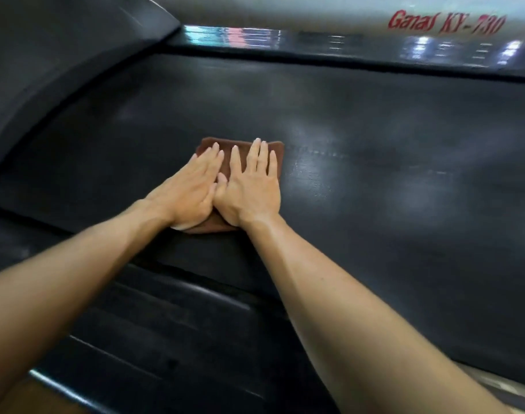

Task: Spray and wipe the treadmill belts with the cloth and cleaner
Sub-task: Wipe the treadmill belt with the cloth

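One brown cloth (243, 150) lies flat on the single black treadmill belt (374, 174), near its middle. Two hands press it side by side, left hand (189, 186) and right hand (252, 186), fingers straight, thumbs touching. Two side rails: far (344, 52), near (153, 333).

dim indoor light, scene mostly dark. soft pale sheen on the treadmill belt (329, 121) to the right of the right hand (250, 186), patchy and diffuse. hard bright glare streaks on the glossy side rail (374, 50) well beyond both hands. red lettering (446, 23) far past the hands is smeared by motion blur. left hand (186, 186) and right hand reasonably sharp, evenly lit, faint shadow under the wrists. strong wide-angle bending at the edges, rails curve on the left. near corners soft and murky.
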